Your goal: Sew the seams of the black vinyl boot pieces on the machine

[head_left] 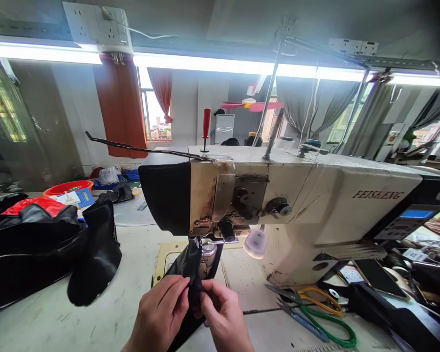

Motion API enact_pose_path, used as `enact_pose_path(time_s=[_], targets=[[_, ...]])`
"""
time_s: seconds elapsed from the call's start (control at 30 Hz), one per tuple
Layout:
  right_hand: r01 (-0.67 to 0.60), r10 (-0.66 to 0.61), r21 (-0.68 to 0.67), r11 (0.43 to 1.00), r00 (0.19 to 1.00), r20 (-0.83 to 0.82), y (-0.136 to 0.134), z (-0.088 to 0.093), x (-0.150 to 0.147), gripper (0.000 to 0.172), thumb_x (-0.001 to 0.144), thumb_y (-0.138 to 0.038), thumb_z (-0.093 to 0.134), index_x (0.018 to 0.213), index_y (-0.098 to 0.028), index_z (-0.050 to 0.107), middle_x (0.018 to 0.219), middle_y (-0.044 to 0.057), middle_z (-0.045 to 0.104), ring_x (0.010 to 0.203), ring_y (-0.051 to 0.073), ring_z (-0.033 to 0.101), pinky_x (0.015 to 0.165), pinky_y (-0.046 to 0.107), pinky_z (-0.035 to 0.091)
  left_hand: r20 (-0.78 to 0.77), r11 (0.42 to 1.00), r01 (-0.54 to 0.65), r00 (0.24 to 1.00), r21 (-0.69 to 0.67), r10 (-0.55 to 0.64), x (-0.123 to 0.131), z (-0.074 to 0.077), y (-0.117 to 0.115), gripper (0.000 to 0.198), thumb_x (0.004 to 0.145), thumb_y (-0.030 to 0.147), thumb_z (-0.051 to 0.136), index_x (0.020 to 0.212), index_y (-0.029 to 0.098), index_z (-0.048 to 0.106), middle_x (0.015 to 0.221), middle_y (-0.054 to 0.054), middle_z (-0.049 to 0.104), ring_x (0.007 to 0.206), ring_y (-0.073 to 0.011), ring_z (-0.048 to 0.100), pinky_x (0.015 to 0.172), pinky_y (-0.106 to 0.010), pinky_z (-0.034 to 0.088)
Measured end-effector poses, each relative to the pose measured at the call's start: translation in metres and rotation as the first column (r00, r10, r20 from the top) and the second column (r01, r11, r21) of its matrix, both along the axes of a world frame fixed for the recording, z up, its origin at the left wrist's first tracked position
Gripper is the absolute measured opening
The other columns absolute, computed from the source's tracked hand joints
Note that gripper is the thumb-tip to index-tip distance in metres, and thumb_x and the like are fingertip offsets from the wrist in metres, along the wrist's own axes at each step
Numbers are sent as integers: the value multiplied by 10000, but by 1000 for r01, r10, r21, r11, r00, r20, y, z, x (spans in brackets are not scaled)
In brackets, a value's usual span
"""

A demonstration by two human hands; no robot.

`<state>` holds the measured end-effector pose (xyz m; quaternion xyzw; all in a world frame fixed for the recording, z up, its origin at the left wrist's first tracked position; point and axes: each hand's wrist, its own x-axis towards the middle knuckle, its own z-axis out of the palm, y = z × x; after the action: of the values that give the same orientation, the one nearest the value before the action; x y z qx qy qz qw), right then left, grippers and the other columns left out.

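Both hands pinch a piece of black leather-like material (187, 264) in front of the needle area of a white sewing machine (337, 195). My left hand (159, 308) grips its left side, thumb against the fingers. On the right edge, my right hand (222, 310) closes thumb and fingers around the material. The piece runs up to the presser foot area and hangs down between my hands. A metal post (208, 256) stands just behind it, partly covered by the material. Where the needle meets the material is hidden.
Scissors with orange handles (320, 296), scissors with green handles (337, 327) and a phone (381, 277) lie at the right. Black boot-shaped pieces (95, 249) are piled at the left, by a red basin (68, 187). A small lamp (255, 243) glows under the machine arm.
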<state>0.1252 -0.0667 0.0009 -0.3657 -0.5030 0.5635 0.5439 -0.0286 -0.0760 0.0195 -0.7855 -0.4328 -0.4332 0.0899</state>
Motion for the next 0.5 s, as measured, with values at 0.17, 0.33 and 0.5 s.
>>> enact_pose_path(time_s=[0.17,0.33,0.5], targets=[[57,-57,-18,998,998,-16,-5,4,-9,394,782,-536,699,793,-142,700,581,-2,578,514,123,535,530,248,486,34,985,-63,998,160,58,5,-6,-1,253,849,23,596,1030,169,694,865,-57,755,804,-153,717,801,-223,576],[104,-104,-49,993,995,-9,-5,2,-11,519,725,-660,697,774,-145,664,605,10,581,520,121,525,499,230,461,-18,935,53,999,351,-50,14,-17,-4,274,849,-14,567,1091,78,659,890,-91,692,836,-169,652,769,-267,567],[160,-155,-52,986,984,86,2,-6,-10,538,729,-703,666,650,-181,561,460,-38,450,397,92,399,372,205,302,238,964,-210,957,166,167,37,-46,0,208,872,117,525,1068,103,592,1076,-158,582,1006,-242,599,785,-374,576]])
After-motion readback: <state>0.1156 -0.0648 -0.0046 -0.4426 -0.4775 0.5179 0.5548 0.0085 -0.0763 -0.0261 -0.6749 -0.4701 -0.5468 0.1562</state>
